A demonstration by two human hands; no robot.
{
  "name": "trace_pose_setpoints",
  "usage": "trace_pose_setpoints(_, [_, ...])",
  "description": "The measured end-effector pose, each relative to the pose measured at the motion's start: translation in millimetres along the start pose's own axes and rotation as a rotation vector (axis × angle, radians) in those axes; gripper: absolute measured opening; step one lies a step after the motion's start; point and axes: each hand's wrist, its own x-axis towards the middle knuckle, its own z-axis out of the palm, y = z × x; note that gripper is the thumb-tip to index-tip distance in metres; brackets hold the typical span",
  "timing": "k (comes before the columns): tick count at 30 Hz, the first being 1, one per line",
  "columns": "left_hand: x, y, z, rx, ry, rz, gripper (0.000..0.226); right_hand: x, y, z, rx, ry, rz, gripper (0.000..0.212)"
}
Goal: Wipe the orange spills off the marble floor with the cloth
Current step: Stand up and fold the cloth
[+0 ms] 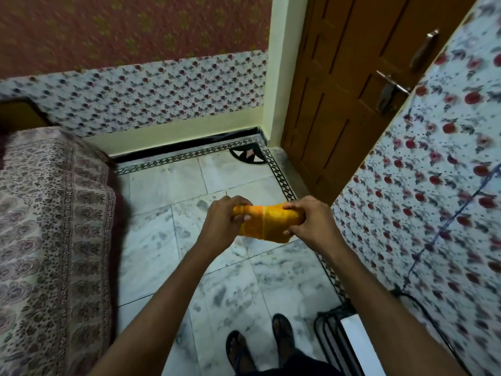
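Observation:
I hold a folded orange-yellow cloth [267, 222] in front of me, well above the marble floor [233, 283]. My left hand [221, 222] grips its left end with the fingers curled around it. My right hand [311, 221] pinches its right end from above. The cloth is bunched between the two hands. I see no orange spill on the white and grey floor tiles in this view.
A bed with a patterned cover [51, 240] fills the left side. A brown wooden door [349, 99] stands open at the far right corner. A dark metal rack [333, 337] and a cable stand by the floral wall on the right. My sandalled feet [260, 346] are below.

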Motion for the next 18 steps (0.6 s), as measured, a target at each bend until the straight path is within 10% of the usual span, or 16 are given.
trace_pose_setpoints(6, [-20, 12, 42, 0.052, 0.032, 0.068, 0.022, -42, 33, -9, -0.037, 0.198, -0.028, 0.026])
trace_pose_setpoints(18, [-84, 121, 128, -0.382, -0.290, 0.135, 0.027, -175, 135, -79, 0.390, 0.239, 0.076, 0.019])
